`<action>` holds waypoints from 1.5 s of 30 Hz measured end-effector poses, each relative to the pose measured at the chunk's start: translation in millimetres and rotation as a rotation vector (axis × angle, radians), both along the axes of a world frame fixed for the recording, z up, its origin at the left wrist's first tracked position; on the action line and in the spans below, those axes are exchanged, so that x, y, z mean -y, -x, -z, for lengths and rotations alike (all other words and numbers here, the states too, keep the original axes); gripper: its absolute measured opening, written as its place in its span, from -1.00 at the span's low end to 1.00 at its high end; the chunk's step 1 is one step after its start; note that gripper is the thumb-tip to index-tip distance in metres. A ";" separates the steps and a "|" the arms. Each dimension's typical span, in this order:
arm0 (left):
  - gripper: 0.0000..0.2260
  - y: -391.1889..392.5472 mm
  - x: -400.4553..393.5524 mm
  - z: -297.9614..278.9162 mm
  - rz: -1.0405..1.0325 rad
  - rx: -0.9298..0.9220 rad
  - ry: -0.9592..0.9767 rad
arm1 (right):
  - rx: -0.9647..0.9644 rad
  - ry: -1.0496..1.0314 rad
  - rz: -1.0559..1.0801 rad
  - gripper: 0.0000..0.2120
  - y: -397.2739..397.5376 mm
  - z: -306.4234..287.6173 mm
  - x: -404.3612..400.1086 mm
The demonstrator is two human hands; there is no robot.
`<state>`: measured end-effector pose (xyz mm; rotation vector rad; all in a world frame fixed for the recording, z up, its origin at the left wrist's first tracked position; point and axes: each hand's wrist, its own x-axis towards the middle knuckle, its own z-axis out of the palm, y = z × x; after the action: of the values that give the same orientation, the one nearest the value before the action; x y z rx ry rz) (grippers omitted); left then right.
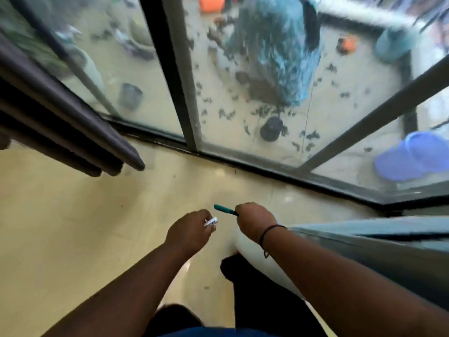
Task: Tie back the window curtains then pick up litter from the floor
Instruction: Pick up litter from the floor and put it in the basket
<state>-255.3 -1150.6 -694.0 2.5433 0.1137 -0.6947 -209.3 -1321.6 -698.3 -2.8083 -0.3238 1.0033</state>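
Both my hands are held out over the cream floor point(73, 227) near the glass window point(243, 81). My left hand point(189, 233) pinches a small white piece of litter with dark markings point(211, 222). My right hand point(255, 221) grips a thin teal stick-like object point(224, 209), which points left toward the other hand. A dark curtain point(60, 122) hangs at the left. A grey-green curtain point(376, 242) hangs at the right, beside my right forearm. The frame is motion-blurred.
The window's dark frame and bottom track point(243, 161) run across the floor ahead. Beyond the glass lie a balcony with scattered dark leaves, a black pot point(272, 128), a blue basin point(415, 155) and a teal cloth point(274, 49). My dark-clad legs point(255, 300) are below.
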 end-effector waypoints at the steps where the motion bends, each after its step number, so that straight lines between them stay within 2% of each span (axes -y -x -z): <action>1: -0.85 7.9 -3.0 -13.6 -0.011 0.034 0.018 | 0.043 0.000 -0.018 -0.79 6.5 -19.1 -5.4; 3: -0.85 36.6 -15.4 -44.7 -0.034 0.108 0.066 | 0.143 0.004 -0.036 -0.80 30.6 -63.7 -18.0; 6: -0.86 93.0 -38.3 -81.3 -0.048 0.165 0.119 | 0.275 -0.030 0.049 -0.80 81.6 -112.8 -31.5; 9: -0.87 170.5 -67.2 -112.1 -0.047 0.156 0.142 | 0.298 -0.112 0.173 -0.80 163.1 -145.3 -40.7; 12: -0.89 234.7 -83.3 -137.5 0.019 0.131 0.109 | 0.256 -0.077 0.165 -0.80 240.2 -169.0 -35.4; 17: -0.90 289.7 -53.4 -183.3 0.109 0.170 0.115 | 0.265 -0.050 0.267 -0.78 323.8 -219.0 7.4; 22: -0.91 323.2 38.7 -223.0 0.318 0.216 0.169 | 0.330 -0.007 0.438 -0.77 404.0 -251.2 77.4; 26: -0.91 362.3 139.7 -230.0 0.501 0.226 0.202 | 0.351 0.002 0.635 -0.76 483.7 -254.4 152.6; 37: -0.86 543.2 511.9 -213.6 0.881 0.108 0.323 | 0.427 0.088 1.096 -0.83 743.8 -250.3 471.1; 41: -0.88 573.9 584.2 -212.5 0.931 0.061 0.271 | 0.424 0.104 1.236 -0.80 784.4 -241.8 542.0; 45: -0.87 565.5 630.9 -195.4 0.991 0.017 0.201 | 0.381 0.068 1.340 -0.80 787.3 -217.0 589.1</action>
<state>-820.8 -1781.4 -498.7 2.2939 -1.2189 -0.9498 -996.6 -1910.8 -481.4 -2.3415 1.3657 0.1426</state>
